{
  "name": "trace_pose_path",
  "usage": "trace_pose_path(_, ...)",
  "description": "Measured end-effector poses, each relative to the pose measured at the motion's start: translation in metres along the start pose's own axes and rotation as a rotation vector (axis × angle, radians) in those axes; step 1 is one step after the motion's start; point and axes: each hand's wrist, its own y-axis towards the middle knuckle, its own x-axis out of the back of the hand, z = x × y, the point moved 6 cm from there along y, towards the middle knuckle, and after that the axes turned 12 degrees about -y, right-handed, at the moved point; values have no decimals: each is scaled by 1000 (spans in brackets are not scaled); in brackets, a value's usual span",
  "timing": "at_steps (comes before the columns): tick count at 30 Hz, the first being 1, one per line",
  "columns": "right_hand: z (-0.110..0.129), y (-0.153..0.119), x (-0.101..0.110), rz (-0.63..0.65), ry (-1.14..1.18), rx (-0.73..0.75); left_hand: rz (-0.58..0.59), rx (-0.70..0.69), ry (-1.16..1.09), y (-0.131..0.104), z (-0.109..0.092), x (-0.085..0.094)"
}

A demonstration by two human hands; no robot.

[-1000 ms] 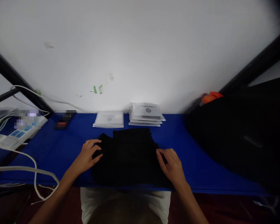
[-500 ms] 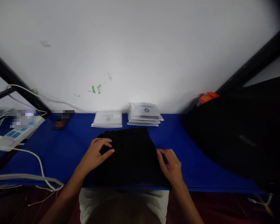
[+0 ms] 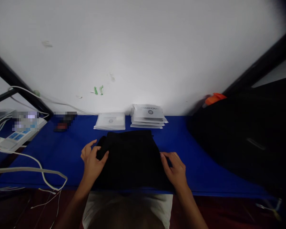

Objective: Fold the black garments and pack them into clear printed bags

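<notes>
A folded black cloth (image 3: 133,159) lies on the blue table (image 3: 197,171), close to its front edge. At the cloth's left edge is my left hand (image 3: 92,159), its thumb and index finger closed on the fabric and the other fingers spread outward. My right hand (image 3: 175,168) rests at the right edge, thumb and index finger pinched together on the cloth's border. Behind the cloth lie two stacks of white packets, a low left stack (image 3: 110,121) and a taller right stack (image 3: 148,116).
A large black fabric heap (image 3: 240,140) covers the right side, with an orange item (image 3: 214,98) behind it. At the left are a power strip (image 3: 20,135), white cables (image 3: 35,171) and a blurred dark object (image 3: 65,121). A white wall (image 3: 143,57) stands behind.
My left hand has moved left from on top of the cloth to its left edge and now grips the fabric there. My right hand has stayed in place.
</notes>
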Motion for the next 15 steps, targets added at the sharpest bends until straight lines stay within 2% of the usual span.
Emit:
trace_pose_path(2,0,0,0,-3,2,-3,-66,-110,-93,10,-20,6)
trace_pose_path(3,-1,-1,0,-4,1,-5,-32,-185,-142,13,-32,4)
trace_pose_path(4,-1,-1,0,-6,-1,-7,52,-267,-183,14,-43,-1)
trace_pose_path(7,-3,-3,0,-6,0,-16,409,-470,-194,3,-73,-31)
trace_pose_path(9,-3,-4,0,-4,8,-9,523,-523,-137,-7,-83,-47)
trace_pose_path(12,3,-1,0,48,28,38,474,-530,-115,-12,-91,-55)
trace_pose_path(15,21,7,-6,219,32,128,403,-522,-240,-11,-100,-48)
